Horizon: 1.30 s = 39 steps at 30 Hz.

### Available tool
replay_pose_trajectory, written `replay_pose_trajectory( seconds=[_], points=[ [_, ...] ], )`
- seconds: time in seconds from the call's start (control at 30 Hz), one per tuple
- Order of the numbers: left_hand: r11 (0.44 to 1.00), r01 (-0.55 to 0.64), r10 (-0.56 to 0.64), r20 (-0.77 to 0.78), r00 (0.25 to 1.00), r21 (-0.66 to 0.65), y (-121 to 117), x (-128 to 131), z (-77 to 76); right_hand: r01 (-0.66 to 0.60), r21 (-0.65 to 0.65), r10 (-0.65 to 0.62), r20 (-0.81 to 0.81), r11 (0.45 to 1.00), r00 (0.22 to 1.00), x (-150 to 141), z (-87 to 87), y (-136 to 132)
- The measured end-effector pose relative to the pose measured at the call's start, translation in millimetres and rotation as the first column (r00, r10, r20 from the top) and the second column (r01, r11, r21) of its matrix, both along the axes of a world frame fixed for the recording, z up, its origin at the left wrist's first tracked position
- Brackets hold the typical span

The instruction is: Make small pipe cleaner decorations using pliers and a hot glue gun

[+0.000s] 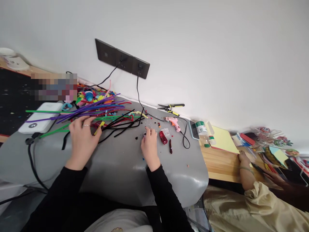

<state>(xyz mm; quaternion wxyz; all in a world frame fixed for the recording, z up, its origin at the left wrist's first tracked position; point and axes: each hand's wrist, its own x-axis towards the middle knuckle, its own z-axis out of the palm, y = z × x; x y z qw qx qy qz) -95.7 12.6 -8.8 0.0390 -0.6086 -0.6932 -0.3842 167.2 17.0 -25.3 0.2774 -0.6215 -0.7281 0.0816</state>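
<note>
My left hand (81, 139) lies on the grey table (116, 164), its fingers reaching into a spread pile of pipe cleaners (96, 112) in purple, green, black and red, touching a yellow piece (99, 127). My right hand (149, 144) rests further right, fingers curled down on the tabletop near small dark bits. What the fingertips hold is hidden. Just right of it lie a small red sparkly box (163, 137) and a dark red strip (170, 146).
A pink glue gun (174, 122) with a black cord, yellow-handled pliers (171, 107), a water bottle (202, 132), a white power bank (40, 120) and wall sockets (122, 60). On the right another person's hand (243, 158) rests on a wooden table by yellow paper (223, 139).
</note>
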Motion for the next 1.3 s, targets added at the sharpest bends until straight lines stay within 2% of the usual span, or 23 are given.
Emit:
replay_pose_trajectory(
  seconds=[0.1, 0.17, 0.23, 0.27, 0.37, 0.47, 0.53, 0.6, 0.7, 0.87, 0.93, 1.07, 1.17, 1.23, 1.3],
  points=[
    [0.998, -0.037, 0.033, -0.083, 0.996, -0.045, 24, -36, 9.1, -0.032, 0.025, 0.033, -0.011, 0.999, 0.999, 1, 15.1, -5],
    [0.991, -0.03, 0.011, -0.147, 0.989, -0.132, 51, -56, 17.4, -0.162, 0.032, 0.161, 0.035, 0.986, 0.986, -11, 27.7, -2],
    [0.955, 0.051, -0.118, -0.218, 0.969, -0.292, 79, -66, 25.3, -0.339, 0.016, 0.333, 0.145, 0.941, 0.932, -33, 36.8, 8],
    [0.933, 0.052, -0.148, -0.246, 0.958, -0.357, 92, -68, 28.4, -0.406, 0.0, 0.397, 0.21, 0.914, 0.893, -46, 39.2, 16],
    [0.872, 0.037, -0.183, -0.254, 0.95, -0.488, 114, -63, 33.5, -0.508, -0.073, 0.496, 0.371, 0.858, 0.785, -84, 39.6, 47],
    [0.892, 0.02, -0.163, -0.28, 0.946, -0.451, 113, -54, 36.8, -0.563, -0.124, 0.551, 0.454, 0.817, 0.7, -106, 38.3, 76],
    [0.911, 0.024, -0.161, -0.302, 0.939, -0.411, 106, -47, 40.9, -0.59, -0.072, 0.541, 0.499, 0.804, 0.677, -112, 40.7, 91],
    [0.907, 0.034, -0.187, -0.329, 0.926, -0.419, 100, -38, 46.0, -0.604, -0.015, 0.516, 0.537, 0.797, 0.667, -112, 45.1, 101],
    [0.856, 0.111, -0.303, -0.316, 0.899, -0.505, 97, -18, 50.3, -0.625, 0.002, 0.507, 0.584, 0.78, 0.634, -106, 50.0, 110],
    [0.732, 0.325, -0.474, -0.107, 0.874, -0.599, 90, 1, 46.9, -0.665, -0.06, 0.539, 0.643, 0.744, 0.544, -95, 44.4, 115],
    [0.731, 0.381, -0.481, -0.031, 0.876, -0.566, 81, -4, 50.0, -0.675, -0.087, 0.554, 0.652, 0.733, 0.518, -93, 40.4, 116],
    [0.844, 0.271, -0.3, 0.01, 0.954, -0.462, 48, -29, 69.0, -0.681, -0.12, 0.564, 0.671, 0.723, 0.481, -93, 39.9, 119],
    [0.902, 0.084, -0.073, 0.043, 0.996, -0.423, 17, -54, 81.2, -0.662, -0.104, 0.553, 0.653, 0.742, 0.517, -88, 45.0, 122],
    [0.929, -0.065, 0.107, 0.095, 0.99, -0.364, -1, -69, 81.9, -0.655, -0.11, 0.577, 0.595, 0.748, 0.559, -82, 48.5, 125],
    [0.952, -0.185, 0.254, 0.288, 0.923, -0.246, -12, -81, 76.5, -0.658, -0.139, 0.627, 0.497, 0.74, 0.6, -75, 51.8, 129]
  ],
)
